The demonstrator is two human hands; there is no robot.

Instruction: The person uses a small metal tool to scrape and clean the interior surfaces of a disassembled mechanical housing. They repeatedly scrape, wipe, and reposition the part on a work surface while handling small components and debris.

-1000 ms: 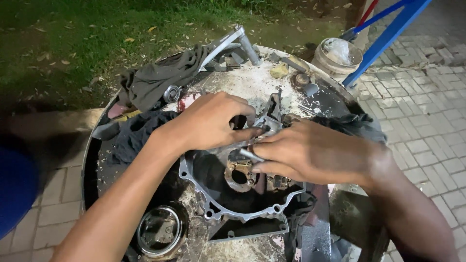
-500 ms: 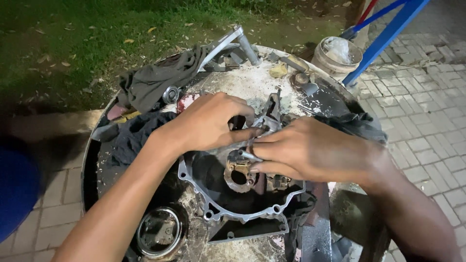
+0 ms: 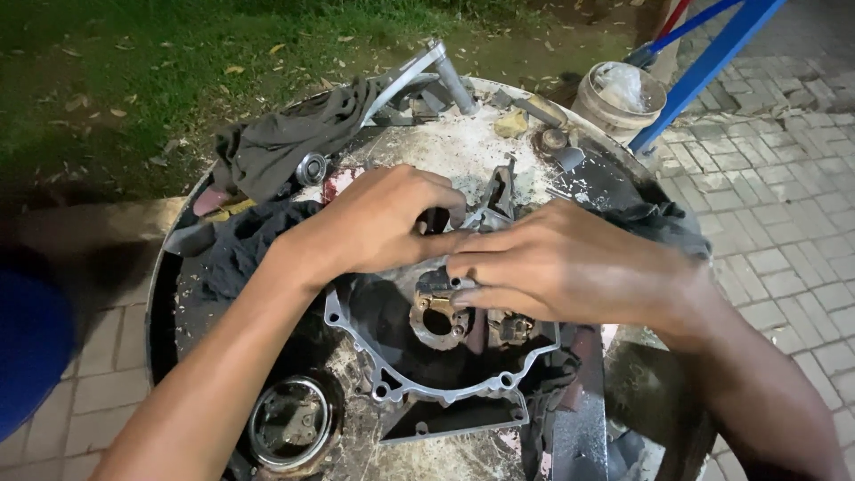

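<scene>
Two bare hands are meeting over the top edge of a grey engine case [image 3: 419,379], which is lying open side up in the middle of a round, grimy drum top [image 3: 463,151]. Against the frames from a second ago, almost nothing is shifting: both hands are holding the same spot, so I am reading this as steady fine work on one small part, not a reposition. My left hand [image 3: 378,223] is curling its fingers over the case rim; my right hand [image 3: 557,263] is pinching toward a small metal piece there, though I cannot tell exactly what the fingertips are gripping. Around the case, dark rags [image 3: 276,147] are lying at the drum's far left, a pale bucket [image 3: 619,93] is standing beyond on the paving, and a small round bearing [image 3: 312,167] is resting beside the rags.
</scene>
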